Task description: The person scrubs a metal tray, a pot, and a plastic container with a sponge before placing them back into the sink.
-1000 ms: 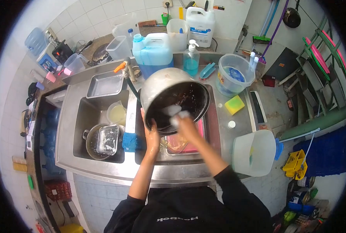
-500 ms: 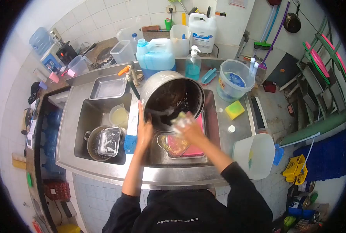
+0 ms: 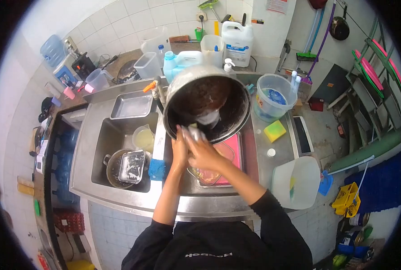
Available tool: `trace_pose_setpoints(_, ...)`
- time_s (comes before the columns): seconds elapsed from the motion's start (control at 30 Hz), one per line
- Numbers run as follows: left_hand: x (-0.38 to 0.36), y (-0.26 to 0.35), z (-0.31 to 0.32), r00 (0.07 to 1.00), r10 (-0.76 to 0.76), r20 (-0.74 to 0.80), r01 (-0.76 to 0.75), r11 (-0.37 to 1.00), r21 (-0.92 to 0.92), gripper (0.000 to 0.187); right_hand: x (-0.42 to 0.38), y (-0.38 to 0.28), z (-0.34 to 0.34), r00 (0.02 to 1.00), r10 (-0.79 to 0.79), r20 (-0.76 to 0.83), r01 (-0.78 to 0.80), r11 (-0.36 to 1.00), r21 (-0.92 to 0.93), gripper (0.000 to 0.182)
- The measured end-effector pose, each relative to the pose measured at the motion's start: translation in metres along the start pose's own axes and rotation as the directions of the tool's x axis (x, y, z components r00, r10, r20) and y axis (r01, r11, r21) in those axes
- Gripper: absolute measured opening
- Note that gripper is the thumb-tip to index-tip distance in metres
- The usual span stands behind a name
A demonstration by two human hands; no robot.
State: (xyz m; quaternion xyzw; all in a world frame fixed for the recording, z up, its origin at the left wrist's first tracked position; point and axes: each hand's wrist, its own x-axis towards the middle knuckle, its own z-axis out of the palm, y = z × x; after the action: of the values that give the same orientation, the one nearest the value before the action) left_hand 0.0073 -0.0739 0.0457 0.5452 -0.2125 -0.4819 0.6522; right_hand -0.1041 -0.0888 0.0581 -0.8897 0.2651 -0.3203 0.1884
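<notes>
- Two bare hands work at one big metal pot [image 3: 209, 96], which is tilted with its dark mouth towards the person, over the right-hand basin [image 3: 250, 155] at the centre of the frame; whether it rests on anything cannot be told.
- Left hand [image 3: 179, 150]: its grip pinches the pot's rim at the lower left.
- Right hand [image 3: 203, 153]: just beside the left one, at the pot's mouth, fingers blurred and whitish; whether its grip is spread or pressed around something cannot be told.
- Inside the pot, a pale patch shows on the dark wall.
- Below the pot, a pink item [image 3: 236, 155] lies in the right-hand basin, partly hidden by the right arm.
- Left of centre, the other basin [image 3: 112, 130] holds a smaller pot [image 3: 113, 168], a foam-streaked metal container [image 3: 132, 167] on top of it, and a cup of yellowish liquid [image 3: 144, 138].
- A blue cloth [image 3: 157, 169] hangs between the two basins.
- Right of centre, on the steel tabletop [image 3: 264, 173], a yellow-green sponge [image 3: 275, 131] lies near a white cap [image 3: 271, 153], between a clear bucket [image 3: 272, 110] above and a translucent tub [image 3: 296, 184] below.
</notes>
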Motion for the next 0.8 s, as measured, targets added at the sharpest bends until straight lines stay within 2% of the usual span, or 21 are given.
trace_pose_setpoints(0.03,0.003,-0.011,-0.006,0.999,0.034,0.023,-0.033,0.999,-0.04,0.05,-0.007,0.001,0.011,0.996,-0.026,-0.082,0.028,0.999,0.028,0.06)
trace_pose_setpoints(0.13,0.015,-0.04,-0.029,0.998,0.063,0.029,-0.058,0.986,-0.159,0.054,-0.034,0.004,0.011,0.997,0.068,0.042,-0.067,0.997,-0.024,0.05)
trace_pose_setpoints(0.17,0.017,-0.046,-0.036,0.998,0.062,0.022,-0.056,0.978,-0.199,0.054,-0.042,0.021,0.013,0.999,-0.016,0.029,0.022,0.977,-0.211,0.043)
trace_pose_setpoints(0.2,0.002,-0.032,-0.036,0.996,0.066,0.053,-0.056,0.984,-0.167,0.059,-0.048,0.043,0.01,0.996,-0.054,0.069,0.072,0.952,-0.298,0.04)
trace_pose_setpoints(0.27,-0.015,-0.025,-0.036,0.992,0.106,0.069,-0.098,0.99,-0.106,0.064,-0.05,0.066,-0.018,0.997,0.006,0.076,0.031,0.88,-0.475,0.034)
trace_pose_setpoints(0.37,-0.007,-0.059,-0.033,0.972,0.224,0.069,-0.23,0.968,0.098,0.066,-0.038,0.075,0.013,0.987,0.117,-0.113,-0.159,0.84,-0.519,0.03)
trace_pose_setpoints(0.4,-0.007,-0.065,-0.028,0.963,0.259,0.07,-0.267,0.95,0.16,0.066,-0.032,0.068,0.03,0.95,0.309,-0.042,-0.298,0.862,-0.41,0.031)
trace_pose_setpoints(0.47,-0.028,-0.043,-0.006,0.904,0.413,0.112,-0.425,0.838,0.342,0.065,-0.032,0.058,0.071,0.91,0.414,-0.019,-0.414,0.91,0.0,0.029)
trace_pose_setpoints(0.5,-0.035,-0.035,-0.006,0.949,0.293,0.114,-0.314,0.912,0.263,0.062,-0.039,0.054,0.074,0.934,0.356,-0.037,-0.356,0.934,0.018,0.028)
trace_pose_setpoints(0.57,-0.026,-0.042,-0.019,0.926,0.355,0.132,-0.378,0.885,0.273,0.061,-0.048,0.05,0.08,0.967,0.243,-0.077,-0.24,0.969,0.055,0.027)
trace_pose_setpoints(0.6,-0.018,-0.051,-0.03,0.912,0.385,0.138,-0.409,0.87,0.274,0.061,-0.051,0.053,0.069,0.958,0.288,0.015,-0.288,0.958,0.005,0.03)
trace_pose_setpoints(0.63,-0.005,-0.068,-0.049,0.963,0.249,0.103,-0.264,0.946,0.185,0.059,-0.056,0.06,0.047,0.937,0.332,0.107,-0.328,0.943,-0.05,0.036)
trace_pose_setpoints(0.67,-0.009,-0.064,-0.049,0.958,0.266,0.108,-0.283,0.937,0.202,0.058,-0.057,0.065,0.028,0.906,0.375,0.197,-0.359,0.927,-0.11,0.041)
trace_pose_setpoints(0.73,-0.03,-0.038,-0.03,0.931,0.339,0.133,-0.364,0.88,0.305,0.057,-0.042,0.076,0.007,0.92,0.384,0.079,-0.315,0.844,-0.433,0.035)
trace_pose_setpoints(0.77,-0.033,-0.041,-0.024,0.93,0.343,0.13,-0.367,0.877,0.311,0.057,-0.035,0.08,0.015,0.935,0.355,-0.001,-0.316,0.83,-0.46,0.026)
trace_pose_setpoints(0.8,-0.034,-0.042,-0.017,0.927,0.351,0.131,-0.375,0.872,0.316,0.057,-0.033,0.085,0.031,0.939,0.343,0.027,-0.294,0.842,-0.452,0.028)
